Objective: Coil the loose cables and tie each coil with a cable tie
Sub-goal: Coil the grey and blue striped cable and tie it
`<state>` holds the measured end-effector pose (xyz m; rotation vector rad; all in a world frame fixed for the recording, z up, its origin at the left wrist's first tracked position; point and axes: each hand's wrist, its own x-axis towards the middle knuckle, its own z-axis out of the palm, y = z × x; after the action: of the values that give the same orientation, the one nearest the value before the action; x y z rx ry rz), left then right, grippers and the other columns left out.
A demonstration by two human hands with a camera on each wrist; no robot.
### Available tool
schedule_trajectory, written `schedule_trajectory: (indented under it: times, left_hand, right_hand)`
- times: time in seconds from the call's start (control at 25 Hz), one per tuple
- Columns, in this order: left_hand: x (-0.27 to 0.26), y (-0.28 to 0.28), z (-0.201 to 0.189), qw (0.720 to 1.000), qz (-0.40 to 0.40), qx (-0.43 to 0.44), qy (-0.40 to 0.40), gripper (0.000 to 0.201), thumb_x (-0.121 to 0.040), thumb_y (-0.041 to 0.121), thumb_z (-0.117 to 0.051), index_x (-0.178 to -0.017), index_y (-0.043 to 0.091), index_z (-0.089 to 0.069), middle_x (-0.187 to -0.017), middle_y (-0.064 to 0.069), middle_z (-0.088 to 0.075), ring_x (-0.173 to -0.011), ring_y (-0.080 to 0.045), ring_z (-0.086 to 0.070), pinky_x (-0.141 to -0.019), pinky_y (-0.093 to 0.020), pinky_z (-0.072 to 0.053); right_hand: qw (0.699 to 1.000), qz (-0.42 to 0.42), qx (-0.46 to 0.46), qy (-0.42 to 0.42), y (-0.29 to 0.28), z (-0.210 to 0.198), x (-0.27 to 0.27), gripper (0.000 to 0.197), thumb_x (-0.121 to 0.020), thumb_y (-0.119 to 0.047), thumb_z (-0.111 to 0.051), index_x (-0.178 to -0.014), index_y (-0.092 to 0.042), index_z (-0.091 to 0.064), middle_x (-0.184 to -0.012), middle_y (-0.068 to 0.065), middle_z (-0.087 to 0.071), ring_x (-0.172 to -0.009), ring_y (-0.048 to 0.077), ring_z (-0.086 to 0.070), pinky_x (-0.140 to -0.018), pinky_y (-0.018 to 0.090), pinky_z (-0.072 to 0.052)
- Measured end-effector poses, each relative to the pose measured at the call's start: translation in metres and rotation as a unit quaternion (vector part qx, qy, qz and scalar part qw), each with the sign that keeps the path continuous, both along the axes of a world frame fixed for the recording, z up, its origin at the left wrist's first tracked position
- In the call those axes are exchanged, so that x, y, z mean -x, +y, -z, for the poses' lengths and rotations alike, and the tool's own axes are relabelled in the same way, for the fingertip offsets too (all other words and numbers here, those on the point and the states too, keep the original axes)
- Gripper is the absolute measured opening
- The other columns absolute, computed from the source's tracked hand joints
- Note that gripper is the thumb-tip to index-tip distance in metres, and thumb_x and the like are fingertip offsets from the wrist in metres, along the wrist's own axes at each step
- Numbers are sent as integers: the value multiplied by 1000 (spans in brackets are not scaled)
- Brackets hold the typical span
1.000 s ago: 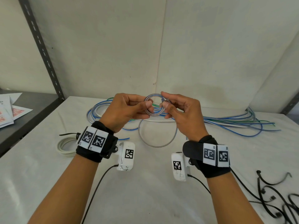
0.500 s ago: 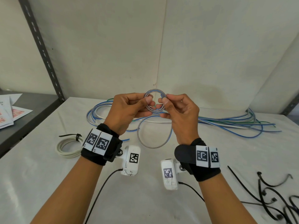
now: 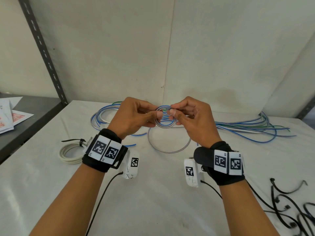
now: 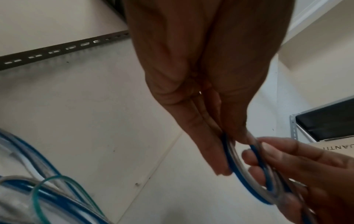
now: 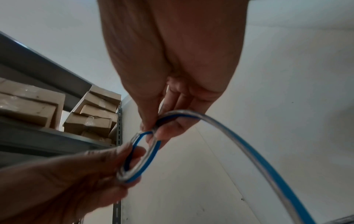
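- Two hands are raised side by side above the counter [image 3: 153,193], palms facing each other, wrists bent slightly inward.
- Left hand [image 3: 134,116]: thumb and fingers [image 4: 208,151] curl together and pinch the left side of a small coil [image 3: 165,117] of clear, blue-striped cable.
- Right hand [image 3: 192,118]: thumb and fingers [image 5: 168,130] pinch the coil's right side, the other fingers loosely curled.
- Coil: held upright in the air between both hands; one larger loop [image 3: 168,143] of the same cable hangs below it toward the counter.
- Loose cables [image 3: 247,128], blue, green and white, lie behind the hands along the wall.
- White coil [image 3: 69,153], tied with a black tie, lies left of the left wrist.
- Black ties [image 3: 293,208] lie at the counter's right edge.
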<state>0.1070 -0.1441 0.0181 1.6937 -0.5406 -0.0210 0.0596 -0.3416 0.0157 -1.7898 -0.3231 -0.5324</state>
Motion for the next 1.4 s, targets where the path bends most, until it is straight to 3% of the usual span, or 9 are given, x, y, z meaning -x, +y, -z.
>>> schedule_trajectory:
  times: [0.16, 0.28, 0.44, 0.56, 0.76, 0.84, 1.0, 1.2, 1.4]
  left_hand:
    - [1, -4, -2, 999, -15, 1, -29, 24, -85, 14, -78, -108, 6, -76, -92, -12, -78, -85, -29, -76, -79, -41, -63]
    - [3, -2, -3, 997, 4, -42, -57, 24, -85, 18, -79, -108, 10, -77, -91, -6, -78, -85, -18, -75, -75, -29, -61]
    - [3, -1, -3, 997, 19, -67, -43, 13, -86, 17, -78, -97, 9, -78, -80, -13, -76, -76, -24, -74, -75, -39, -63]
    - [2, 0, -3, 995, 10, -82, -47, 12, -88, 16, -76, -96, 6, -76, -78, -13, -76, -77, -27, -75, -72, -39, -64]
    - [1, 1, -6, 998, -40, 33, -24, 14, -90, 8, -72, -100, -2, -73, -83, -23, -74, -73, -23, -72, -70, -36, -63]
    - [2, -2, -8, 996, -48, 76, -13, 16, -91, 9, -71, -101, -3, -72, -81, -21, -73, -74, -22, -71, -71, -36, -63]
    - [2, -2, -9, 983, -51, 171, 32, 16, -93, 9, -68, -103, -3, -71, -78, -10, -73, -74, -20, -72, -68, -31, -61]
    - [3, -4, -8, 978, -26, 196, 60, 14, -93, 11, -66, -103, 1, -70, -80, -6, -74, -76, -18, -73, -69, -30, -61]
    - [2, -8, -7, 963, -32, 254, 84, 17, -94, 10, -65, -106, -1, -68, -82, -6, -75, -76, -17, -74, -71, -31, -61]
  right_hand:
    - [999, 25, -2, -22, 3, 0, 0, 7, -91, -5, -72, -89, -12, -69, -85, 9, -76, -79, 16, -74, -61, 21, -55]
    - [999, -1, 43, -8, 1, 0, 0, 8, -91, -4, -72, -88, -11, -71, -85, 6, -76, -77, 15, -74, -60, 24, -56]
    - [995, -23, 91, 16, -1, -2, 2, 8, -91, -8, -72, -88, -15, -71, -80, 8, -76, -76, 18, -74, -61, 28, -58]
    - [996, -22, 84, 15, 2, 0, 2, 4, -91, -9, -72, -92, -13, -73, -83, 5, -77, -78, 16, -74, -61, 25, -57]
    - [999, 19, -33, -8, 13, 2, 0, 5, -94, -8, -68, -95, -13, -70, -88, 4, -77, -79, 18, -75, -59, 30, -59]
    - [995, 24, -94, -2, 19, 3, -1, 6, -93, -9, -70, -95, -14, -68, -88, 4, -78, -79, 19, -76, -58, 31, -59]
    - [992, -24, -126, 8, 23, 3, -1, 24, -95, -8, -66, -114, -24, -69, -97, 7, -78, -86, 19, -73, -61, 28, -58]
    - [985, 7, -172, -10, 25, 3, -2, 13, -95, -7, -66, -108, -8, -66, -91, 8, -78, -81, 17, -74, -58, 25, -55]
    - [977, 18, -212, -18, 31, 5, -2, 19, -97, -8, -63, -115, -9, -70, -96, 7, -78, -88, 21, -74, -59, 29, -60]
